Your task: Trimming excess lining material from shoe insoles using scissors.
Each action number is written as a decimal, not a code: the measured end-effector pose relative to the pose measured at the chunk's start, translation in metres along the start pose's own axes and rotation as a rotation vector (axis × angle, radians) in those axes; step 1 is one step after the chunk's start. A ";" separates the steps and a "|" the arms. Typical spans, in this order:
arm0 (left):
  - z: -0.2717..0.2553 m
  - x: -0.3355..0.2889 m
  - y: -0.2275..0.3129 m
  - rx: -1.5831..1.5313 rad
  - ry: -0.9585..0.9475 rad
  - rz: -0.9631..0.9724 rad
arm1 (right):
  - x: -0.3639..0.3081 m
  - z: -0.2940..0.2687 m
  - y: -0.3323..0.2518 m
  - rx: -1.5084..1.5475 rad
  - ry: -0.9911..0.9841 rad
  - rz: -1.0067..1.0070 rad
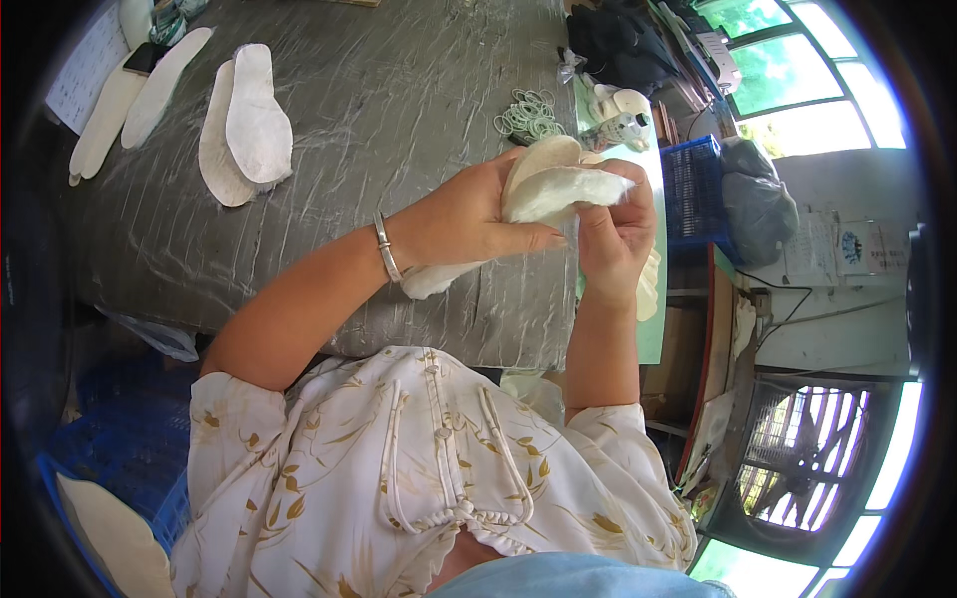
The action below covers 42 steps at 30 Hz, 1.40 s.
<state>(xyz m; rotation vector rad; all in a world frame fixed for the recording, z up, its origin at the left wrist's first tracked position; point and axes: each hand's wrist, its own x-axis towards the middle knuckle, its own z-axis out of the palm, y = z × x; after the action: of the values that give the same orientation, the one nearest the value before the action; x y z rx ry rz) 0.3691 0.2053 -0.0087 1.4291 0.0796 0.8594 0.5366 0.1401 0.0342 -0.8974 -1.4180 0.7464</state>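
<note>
My left hand (454,214) is wrapped round cream insoles (568,194) with a fluffy white pile side, held above the table. Their rounded ends stand apart in front of my fingers. At the fuzzy edge of the nearer one, my right hand (620,237) pinches with thumb and fingers. White pile (434,281) shows below my left wrist; whether it belongs to the held insoles I cannot tell. Two more insoles (259,125) lie overlapped on the table at the left.
Further insoles (164,88) lie at the table's far left, near a dark phone-like object (147,58). Pale green rubber bands (531,115) are heaped beyond my hands. A blue crate (690,189) stands right, another blue crate (169,503) lower left. A fan (802,458) is at lower right.
</note>
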 end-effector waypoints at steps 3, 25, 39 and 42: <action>0.001 0.002 -0.003 0.104 0.012 -0.011 | -0.002 -0.003 -0.001 -0.033 -0.012 0.000; 0.003 -0.004 0.001 0.048 0.007 0.010 | 0.000 0.000 0.000 0.055 0.049 0.069; 0.008 -0.006 0.004 0.217 0.181 0.225 | -0.003 0.006 -0.008 -0.119 -0.033 -0.027; 0.008 -0.010 0.002 0.163 0.231 0.238 | -0.004 0.010 -0.011 -0.111 -0.011 0.006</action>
<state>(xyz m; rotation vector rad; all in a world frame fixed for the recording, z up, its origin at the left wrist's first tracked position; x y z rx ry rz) 0.3657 0.1930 -0.0094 1.5054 0.1605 1.2364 0.5252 0.1322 0.0418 -0.9850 -1.4780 0.6831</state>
